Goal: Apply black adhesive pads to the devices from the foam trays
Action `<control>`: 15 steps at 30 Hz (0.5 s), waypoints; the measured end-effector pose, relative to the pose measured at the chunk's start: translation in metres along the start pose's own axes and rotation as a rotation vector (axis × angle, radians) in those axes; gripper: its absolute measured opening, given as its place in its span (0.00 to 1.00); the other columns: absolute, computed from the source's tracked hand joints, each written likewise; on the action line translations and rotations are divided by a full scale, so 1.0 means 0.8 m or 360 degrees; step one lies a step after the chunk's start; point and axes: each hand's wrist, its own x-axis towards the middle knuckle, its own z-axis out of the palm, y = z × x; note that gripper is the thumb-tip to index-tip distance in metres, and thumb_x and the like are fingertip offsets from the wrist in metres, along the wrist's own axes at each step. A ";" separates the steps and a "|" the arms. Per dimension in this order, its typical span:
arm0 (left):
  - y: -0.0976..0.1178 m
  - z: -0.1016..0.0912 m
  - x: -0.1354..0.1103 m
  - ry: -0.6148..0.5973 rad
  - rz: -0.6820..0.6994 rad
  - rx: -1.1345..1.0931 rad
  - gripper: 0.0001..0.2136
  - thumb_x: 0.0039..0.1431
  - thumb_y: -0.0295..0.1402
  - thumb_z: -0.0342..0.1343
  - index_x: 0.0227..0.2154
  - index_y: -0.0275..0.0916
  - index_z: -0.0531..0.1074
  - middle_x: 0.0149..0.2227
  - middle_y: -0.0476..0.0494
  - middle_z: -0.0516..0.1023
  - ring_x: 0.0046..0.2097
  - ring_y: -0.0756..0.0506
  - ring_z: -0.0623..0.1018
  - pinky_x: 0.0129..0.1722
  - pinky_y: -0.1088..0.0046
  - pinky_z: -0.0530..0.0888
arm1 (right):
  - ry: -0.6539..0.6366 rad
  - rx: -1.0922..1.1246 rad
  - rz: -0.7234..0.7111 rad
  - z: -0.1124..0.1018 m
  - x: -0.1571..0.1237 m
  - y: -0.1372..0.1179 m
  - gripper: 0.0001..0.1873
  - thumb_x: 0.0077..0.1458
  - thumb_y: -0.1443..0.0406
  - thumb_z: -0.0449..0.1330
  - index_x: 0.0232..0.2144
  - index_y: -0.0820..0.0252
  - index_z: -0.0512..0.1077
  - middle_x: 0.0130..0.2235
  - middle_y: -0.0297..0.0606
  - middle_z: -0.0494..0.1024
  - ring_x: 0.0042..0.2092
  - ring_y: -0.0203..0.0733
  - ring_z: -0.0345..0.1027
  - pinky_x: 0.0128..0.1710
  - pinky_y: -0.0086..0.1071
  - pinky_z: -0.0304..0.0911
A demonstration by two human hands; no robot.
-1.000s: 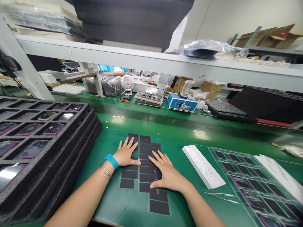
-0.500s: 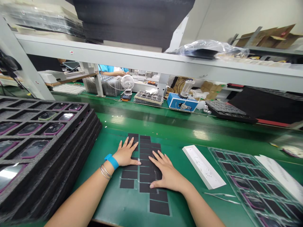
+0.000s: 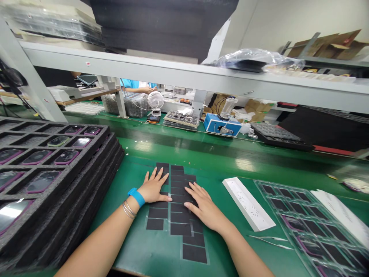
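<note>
the black rectangular pads (image 3: pixel 178 219) lay tiled in a band on the green work mat (image 3: pixel 135 246), the band's long axis running straight out from the person's body, between and beneath the two hands. the right hand (image 3: pixel 206 209) was the nearer to the band's middle, lying across its right side with its fingers (image 3: pixel 196 191) on the pads, while the left hand (image 3: pixel 154 187) lay over the band's left edge, its thumb (image 3: pixel 165 198) reaching in toward the right fingers. both hands were flat and palm down with the fingers spread, pinching nothing. a blue wristband (image 3: pixel 137 197) and silver bangles (image 3: pixel 128 210) circled the left wrist. to the right of the right hand lay a white plastic strip (image 3: pixel 248 204), with fine tweezers (image 3: pixel 271 242) just below it and a clear plastic tray (image 3: pixel 311 231) of black pads beyond. to the left of the left hand stood stacked black foam trays (image 3: pixel 57 192) holding purple-edged glass panels (image 3: pixel 67 157). far ahead, past a grey shelf beam (image 3: pixel 187 79), a co-worker's hand (image 3: pixel 147 89) showed beyond the bench.
</note>
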 end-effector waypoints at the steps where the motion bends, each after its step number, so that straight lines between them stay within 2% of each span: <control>1: 0.000 0.000 0.000 -0.0001 0.0000 0.0000 0.50 0.43 0.65 0.47 0.64 0.43 0.40 0.66 0.41 0.29 0.65 0.32 0.32 0.59 0.43 0.39 | -0.0008 -0.0006 -0.0003 0.001 0.000 0.001 0.34 0.58 0.44 0.44 0.61 0.51 0.55 0.66 0.36 0.46 0.67 0.45 0.33 0.64 0.47 0.33; 6: 0.000 -0.001 -0.001 -0.0003 0.0002 0.0002 0.50 0.43 0.65 0.47 0.64 0.43 0.40 0.66 0.41 0.30 0.65 0.32 0.32 0.59 0.43 0.39 | 0.0003 0.0008 0.0014 0.000 0.001 0.000 0.35 0.58 0.43 0.44 0.61 0.51 0.54 0.66 0.36 0.46 0.67 0.45 0.33 0.65 0.46 0.34; 15: -0.001 0.002 0.000 -0.0002 0.0007 0.0009 0.50 0.43 0.65 0.46 0.65 0.43 0.40 0.66 0.41 0.29 0.65 0.32 0.32 0.59 0.43 0.39 | 0.0089 0.0060 0.0016 0.001 0.000 0.001 0.33 0.59 0.45 0.44 0.61 0.51 0.55 0.65 0.37 0.52 0.66 0.46 0.39 0.64 0.47 0.38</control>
